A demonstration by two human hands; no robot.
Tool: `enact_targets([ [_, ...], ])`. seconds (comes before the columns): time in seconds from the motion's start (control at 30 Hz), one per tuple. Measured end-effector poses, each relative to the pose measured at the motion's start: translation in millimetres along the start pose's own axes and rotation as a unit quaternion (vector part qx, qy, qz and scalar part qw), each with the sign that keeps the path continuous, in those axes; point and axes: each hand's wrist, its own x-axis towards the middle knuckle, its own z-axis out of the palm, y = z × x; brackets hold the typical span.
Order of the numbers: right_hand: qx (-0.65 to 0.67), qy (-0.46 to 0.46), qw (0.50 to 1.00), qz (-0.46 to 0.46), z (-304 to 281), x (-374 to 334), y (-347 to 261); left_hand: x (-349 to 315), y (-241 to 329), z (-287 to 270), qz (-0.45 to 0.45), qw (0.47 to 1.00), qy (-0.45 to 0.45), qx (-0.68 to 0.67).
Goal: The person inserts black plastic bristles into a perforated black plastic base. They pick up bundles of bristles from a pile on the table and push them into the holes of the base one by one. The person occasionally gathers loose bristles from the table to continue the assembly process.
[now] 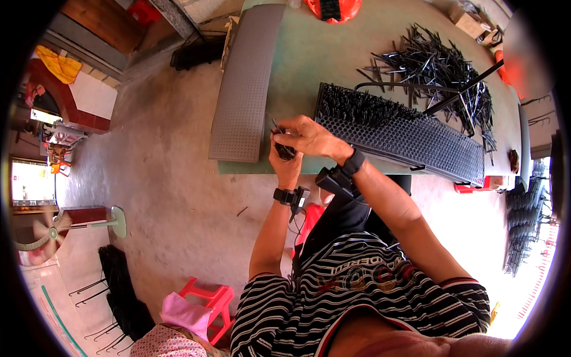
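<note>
My left hand [286,171] is closed around a bunch of short black sticks [285,153], just off the near edge of the table. Over it, my right hand [314,140] has its fingers bent together at the top of the bunch. A thin black stick [276,125] pokes out by the right fingertips; its lower part is hidden. To the right of my hands lies a long black tray [428,146] with rows of round holes. Black upright pieces [366,107] crowd its far left part. A grey perforated panel [242,107] lies to the left of both hands.
A loose heap of black sticks [431,65] covers the right of the green table [324,44]. Black metal bars [458,98] rise over the tray. A red bag [334,9] sits at the far edge. A red stool [220,309] and a fan [53,233] stand at left.
</note>
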Motion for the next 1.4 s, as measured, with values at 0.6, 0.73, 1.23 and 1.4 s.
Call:
enact_targets([
  [0.6, -0.002, 0.006, 0.999, -0.042, -29, -2, 7, 3, 10, 7, 0.006, 0.998, 0.002, 0.061],
  [0.73, 0.035, 0.110, 0.993, 0.035, -23, -1, 3, 10, 5, 7, -0.066, 0.998, -0.011, -0.012],
  [1.23, 0.074, 0.280, 0.953, 0.087, -25, 5, -3, 28, 53, -24, -0.361, 0.893, -0.196, -0.181],
  [1.4, 0.089, 0.346, 0.930, 0.082, -41, -2, -13, 24, 70, -29, -0.446, 0.816, -0.253, -0.267],
])
